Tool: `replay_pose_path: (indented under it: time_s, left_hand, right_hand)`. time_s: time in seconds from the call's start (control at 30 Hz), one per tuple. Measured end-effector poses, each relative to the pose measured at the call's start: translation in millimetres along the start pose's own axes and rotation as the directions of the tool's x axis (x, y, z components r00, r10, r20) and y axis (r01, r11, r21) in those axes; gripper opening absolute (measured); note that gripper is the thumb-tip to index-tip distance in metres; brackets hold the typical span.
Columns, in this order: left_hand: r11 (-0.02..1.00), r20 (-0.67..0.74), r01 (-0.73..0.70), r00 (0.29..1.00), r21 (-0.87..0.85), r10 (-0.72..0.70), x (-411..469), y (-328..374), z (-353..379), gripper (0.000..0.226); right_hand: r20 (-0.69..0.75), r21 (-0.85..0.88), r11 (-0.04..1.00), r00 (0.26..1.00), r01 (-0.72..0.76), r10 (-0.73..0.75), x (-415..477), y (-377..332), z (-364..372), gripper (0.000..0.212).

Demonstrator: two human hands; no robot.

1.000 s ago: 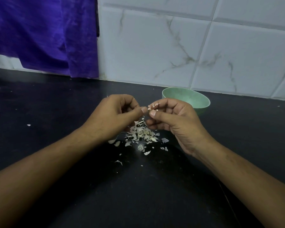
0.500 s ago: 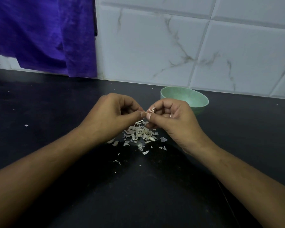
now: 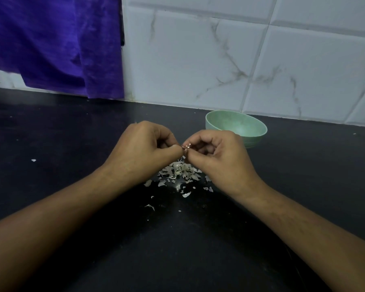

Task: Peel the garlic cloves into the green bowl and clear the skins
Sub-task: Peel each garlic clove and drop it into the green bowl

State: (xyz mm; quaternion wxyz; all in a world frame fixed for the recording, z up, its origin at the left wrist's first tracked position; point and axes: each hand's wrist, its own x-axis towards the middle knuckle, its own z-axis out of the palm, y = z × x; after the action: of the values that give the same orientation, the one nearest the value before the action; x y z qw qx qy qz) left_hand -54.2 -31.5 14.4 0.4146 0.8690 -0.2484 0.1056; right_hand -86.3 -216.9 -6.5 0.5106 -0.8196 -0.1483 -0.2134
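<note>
My left hand (image 3: 143,150) and right hand (image 3: 221,159) meet thumb to thumb above the black counter (image 3: 72,144), both with fingers curled in. Between the tips of my thumbs and forefingers I pinch a small pale piece of garlic (image 3: 186,146). So little of it shows that I cannot tell how much skin is on it. Both hands hold it in the air, clear of the counter. Right below them lies a loose heap of skins (image 3: 179,171), with smaller flakes scattered toward me and partly hidden under my right hand. One stray flake (image 3: 33,160) sits well apart on the left. The green bowl (image 3: 219,116) stands upright just behind my right hand, near the wall, and my knuckles cover its near rim; the part of its inside that I can see shows no cloves. White marbled tiles (image 3: 198,60) rise behind the counter, and a purple cloth (image 3: 51,43) hangs down at the back left, its hem close to the counter.
</note>
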Motion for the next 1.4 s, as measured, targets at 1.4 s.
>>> replay_pose_path:
  time_s: [1.4]
  left_hand:
    - [0.827,0.114,0.130,0.990,-0.547,-0.080,11.6,-12.6,4.9,0.007]
  right_hand:
    - [0.151,0.471,0.829,0.954,-0.301,0.260,4.9,-2.1,-10.5,0.010]
